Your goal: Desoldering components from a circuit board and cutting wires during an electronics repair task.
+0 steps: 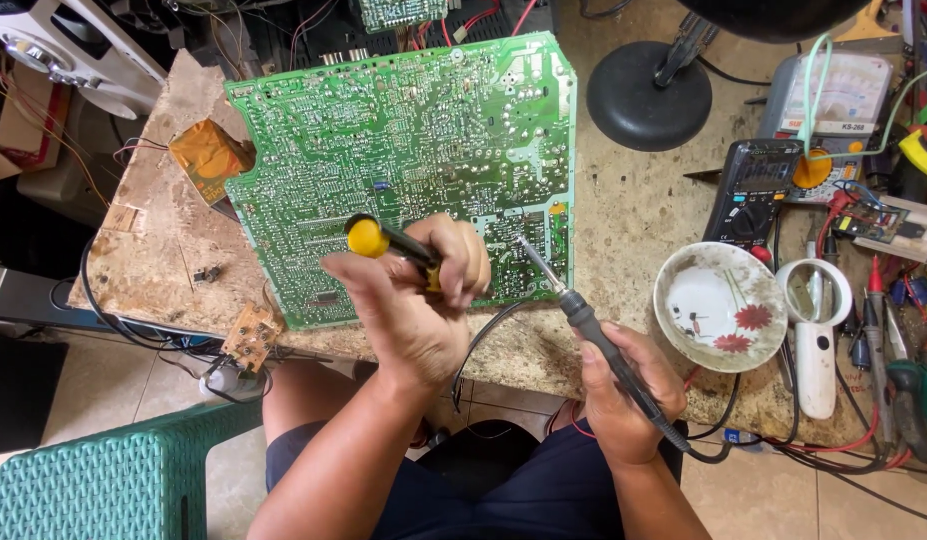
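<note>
A large green circuit board [403,150] lies solder side up on the worn bench, its far edge tilted toward the upper right and its near edge by the bench front. A tool with a black shaft and a round yellow end [383,242] is gripped slantwise over the board's near part, yellow end up and to the left. A black-handled soldering iron [583,320] slants up-left, its thin metal tip just over the board's lower right area, its cord trailing off the handle's rear.
</note>
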